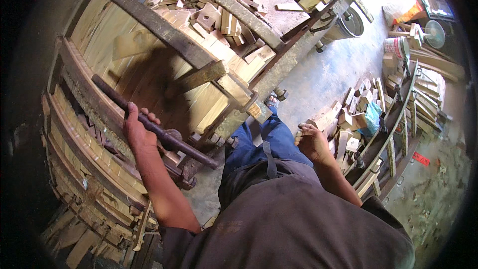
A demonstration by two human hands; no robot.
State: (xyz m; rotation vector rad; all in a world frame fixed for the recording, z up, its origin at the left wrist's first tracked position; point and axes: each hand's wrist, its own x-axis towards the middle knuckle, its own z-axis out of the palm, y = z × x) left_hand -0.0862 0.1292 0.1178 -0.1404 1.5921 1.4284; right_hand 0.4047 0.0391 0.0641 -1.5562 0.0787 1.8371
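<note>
My left hand [140, 128] is closed around a long dark metal bar [112, 91]. This bar slants past a clamp frame and joins a thick rounded metal piece near its middle. Beneath and beyond it, pale glued wood boards [199, 103] lie between the heavy metal bars [149, 17] of the frame. A short wooden block [199, 77] rests across one bar end. My right hand [314, 143] is held beside my right hip, away from the frame. Its fingers are curled, with a small pale spot at the tips; I cannot make out what they hold, if anything.
Loose wood offcuts [209, 17] are heaped beyond the frame. More wood blocks [343, 134] lie on the floor at right, near a blue plastic bag [371, 118] and a long curved-looking metal rack [396, 132]. A bucket [351, 24] stands farther off. Stacked boards [94, 157] fill the left side.
</note>
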